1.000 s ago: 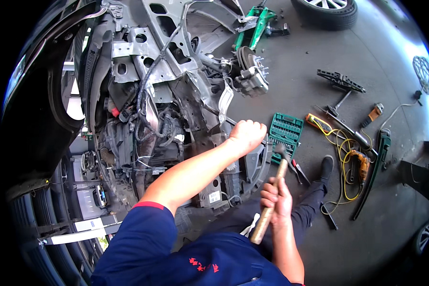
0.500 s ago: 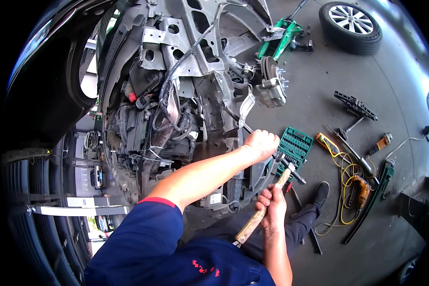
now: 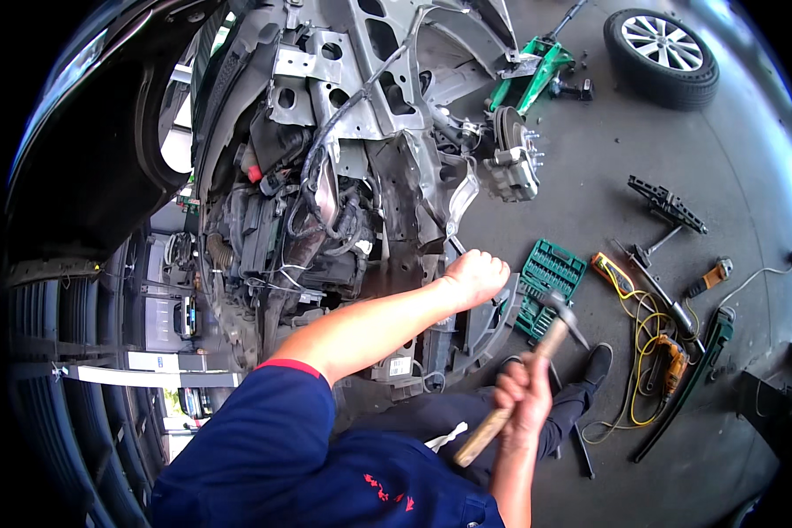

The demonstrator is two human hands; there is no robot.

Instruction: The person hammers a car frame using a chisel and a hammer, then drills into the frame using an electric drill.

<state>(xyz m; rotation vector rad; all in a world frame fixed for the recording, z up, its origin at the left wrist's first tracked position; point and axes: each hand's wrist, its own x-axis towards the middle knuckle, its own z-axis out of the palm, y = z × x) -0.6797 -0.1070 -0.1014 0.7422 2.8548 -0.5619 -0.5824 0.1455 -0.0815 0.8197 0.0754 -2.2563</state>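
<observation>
My left hand is closed in a fist around a metal bar. A short length of it shows above the fist, its tip against the bent, torn metal flange at the stripped car front's right side. The bar's exact kind is hidden by my fingers. To the right and lower, my right hand grips a hammer by its wooden handle. The hammer's steel head, slightly blurred, is up and to the right of my left fist, apart from it.
On the floor to the right lie a green socket set case, an orange power tool with yellow cord, an angle grinder and a long green tool. Farther off are a brake disc assembly, a green floor jack and a wheel.
My right hand has moved right and up with the hammer, drawing its head away from my left fist. My left hand stays on the bar, and the view has shifted slightly.
</observation>
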